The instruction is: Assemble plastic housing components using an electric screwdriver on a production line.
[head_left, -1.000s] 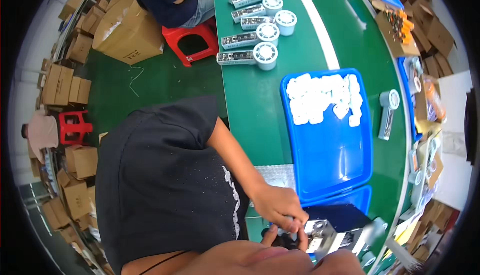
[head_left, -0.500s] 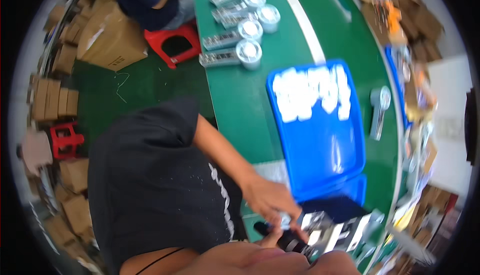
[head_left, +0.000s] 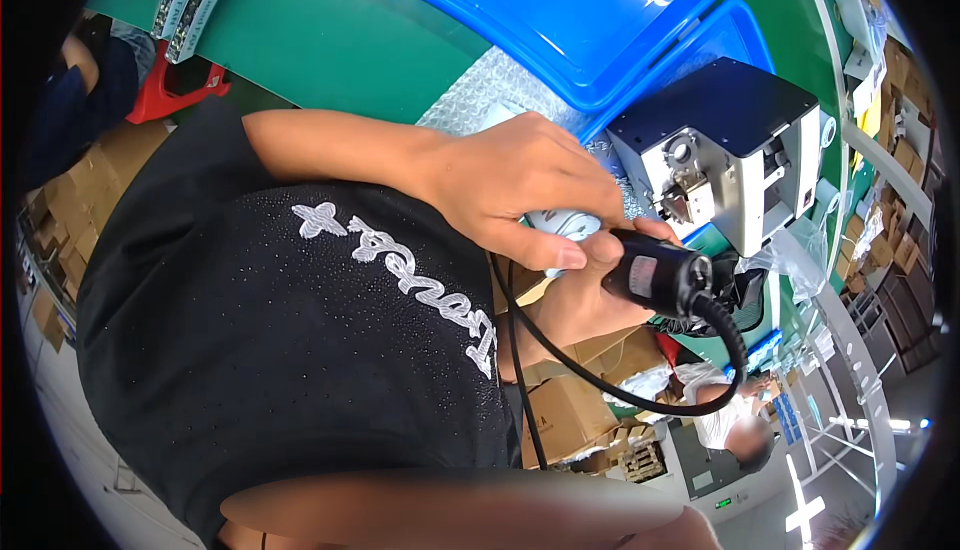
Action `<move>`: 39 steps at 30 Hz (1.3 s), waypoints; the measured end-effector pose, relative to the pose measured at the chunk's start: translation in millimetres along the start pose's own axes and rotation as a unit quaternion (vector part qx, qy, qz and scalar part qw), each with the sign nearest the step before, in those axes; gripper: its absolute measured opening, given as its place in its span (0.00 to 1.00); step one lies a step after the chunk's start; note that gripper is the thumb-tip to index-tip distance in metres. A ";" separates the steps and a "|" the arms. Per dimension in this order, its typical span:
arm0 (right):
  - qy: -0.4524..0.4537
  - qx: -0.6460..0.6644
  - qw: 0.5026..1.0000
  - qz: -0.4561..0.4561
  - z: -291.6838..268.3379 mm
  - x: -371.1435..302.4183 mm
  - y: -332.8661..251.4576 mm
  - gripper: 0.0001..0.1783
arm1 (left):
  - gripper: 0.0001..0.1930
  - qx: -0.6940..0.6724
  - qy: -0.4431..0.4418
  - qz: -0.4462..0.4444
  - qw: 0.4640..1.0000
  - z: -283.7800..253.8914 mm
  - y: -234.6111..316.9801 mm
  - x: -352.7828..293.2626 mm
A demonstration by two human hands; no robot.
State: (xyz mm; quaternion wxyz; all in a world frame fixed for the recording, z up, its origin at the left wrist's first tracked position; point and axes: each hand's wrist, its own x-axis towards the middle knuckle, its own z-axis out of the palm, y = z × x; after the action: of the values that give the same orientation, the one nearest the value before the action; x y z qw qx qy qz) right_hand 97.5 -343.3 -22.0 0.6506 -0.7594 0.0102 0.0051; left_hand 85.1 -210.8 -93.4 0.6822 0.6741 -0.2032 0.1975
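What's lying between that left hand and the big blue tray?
The head view shows what looks like bubble wrap between the left hand and blue tray, plus a partly hidden pale item.

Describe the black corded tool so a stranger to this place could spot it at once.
From the big blue tray, go to the nearby box-shaped machine with a dark top. Just below it in the picture, the right hand grips the black corded tool. Unlike the pale blue piece in the left hand, it is a dark cylinder with a looping black cable.
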 end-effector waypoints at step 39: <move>-0.319 0.279 0.896 -0.130 -54.5 66.1 -106.0 0.17 | 0.17 -0.071 -0.066 -0.026 0.995 -4.9 -7.5 9.8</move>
State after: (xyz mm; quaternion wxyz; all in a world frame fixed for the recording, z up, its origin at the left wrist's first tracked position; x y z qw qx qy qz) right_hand 165.6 -381.5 89.7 0.7988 -0.4991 -0.2958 0.1593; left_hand 97.4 -206.0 -94.4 0.7183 0.6407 -0.2433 0.1197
